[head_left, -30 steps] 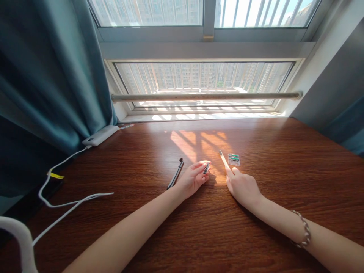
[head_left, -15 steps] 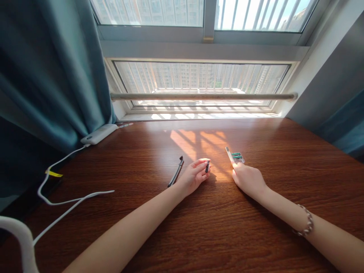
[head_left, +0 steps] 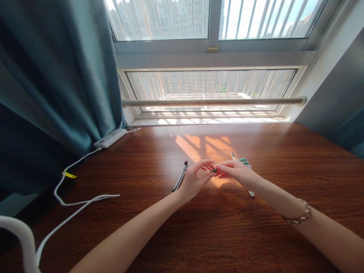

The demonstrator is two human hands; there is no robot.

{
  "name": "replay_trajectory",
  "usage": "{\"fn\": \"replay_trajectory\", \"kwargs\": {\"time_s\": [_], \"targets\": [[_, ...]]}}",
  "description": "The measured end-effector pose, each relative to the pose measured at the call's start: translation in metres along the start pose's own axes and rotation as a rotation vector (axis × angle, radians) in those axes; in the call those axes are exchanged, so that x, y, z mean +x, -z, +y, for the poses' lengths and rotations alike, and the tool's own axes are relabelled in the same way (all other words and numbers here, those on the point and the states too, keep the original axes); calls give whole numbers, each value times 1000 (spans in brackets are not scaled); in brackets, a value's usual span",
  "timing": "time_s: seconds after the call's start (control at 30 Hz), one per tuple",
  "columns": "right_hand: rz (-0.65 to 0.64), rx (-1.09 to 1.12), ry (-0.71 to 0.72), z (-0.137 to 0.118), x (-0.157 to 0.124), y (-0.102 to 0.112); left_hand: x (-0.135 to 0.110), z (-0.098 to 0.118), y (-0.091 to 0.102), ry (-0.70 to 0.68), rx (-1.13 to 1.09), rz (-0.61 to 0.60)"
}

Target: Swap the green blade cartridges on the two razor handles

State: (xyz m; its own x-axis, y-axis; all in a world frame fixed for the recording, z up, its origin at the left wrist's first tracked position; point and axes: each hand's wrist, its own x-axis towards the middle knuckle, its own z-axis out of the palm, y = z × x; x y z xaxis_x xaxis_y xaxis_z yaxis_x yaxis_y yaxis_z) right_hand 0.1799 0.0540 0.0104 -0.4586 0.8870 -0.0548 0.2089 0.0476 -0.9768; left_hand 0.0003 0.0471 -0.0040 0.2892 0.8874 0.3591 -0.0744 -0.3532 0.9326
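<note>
My left hand [head_left: 195, 179] and my right hand [head_left: 236, 171] meet above the sunlit middle of the wooden table [head_left: 199, 227]. Between their fingertips sits a small dark cartridge-like piece [head_left: 213, 170], pinched from both sides. A thin white-handled tool [head_left: 241, 175] lies on the table under my right hand, its ends showing past the hand. Behind that hand lies a small clear pack with green parts [head_left: 245, 162]. A slim dark handle [head_left: 180, 177] lies left of my left hand.
A white power bank [head_left: 110, 138] sits at the back left by the teal curtain [head_left: 57, 76], with a white cable [head_left: 76, 189] trailing along the table's left side. A rail [head_left: 213, 101] crosses the window behind. A wall stands at the right.
My right hand has left the clear pack and moved left to meet my left hand at the small dark piece. The white-handled tool now lies on the table.
</note>
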Motion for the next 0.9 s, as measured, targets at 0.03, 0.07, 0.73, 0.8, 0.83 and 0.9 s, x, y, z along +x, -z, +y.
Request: {"fn": "replay_trajectory", "kwargs": {"time_s": [0.03, 0.07, 0.73, 0.8, 0.83, 0.9], "targets": [[-69, 140, -34, 6, 1, -1, 0, 2, 1, -50, 99, -35], [-116, 235, -54, 11, 1, -1, -1, 4, 2, -91, 181, -66], [-306, 521, 17, 16, -6, -17, -5, 9, 2, -140, 267, -108], [-312, 533, 11, 19, -5, -14, -5, 11, 2, -163, 275, -123], [-291, 527, 23, 20, -5, -13, -5, 12, 2, -157, 262, -127], [-190, 475, 68, 20, -5, -13, -5, 13, 1, -126, 198, -102]]}}
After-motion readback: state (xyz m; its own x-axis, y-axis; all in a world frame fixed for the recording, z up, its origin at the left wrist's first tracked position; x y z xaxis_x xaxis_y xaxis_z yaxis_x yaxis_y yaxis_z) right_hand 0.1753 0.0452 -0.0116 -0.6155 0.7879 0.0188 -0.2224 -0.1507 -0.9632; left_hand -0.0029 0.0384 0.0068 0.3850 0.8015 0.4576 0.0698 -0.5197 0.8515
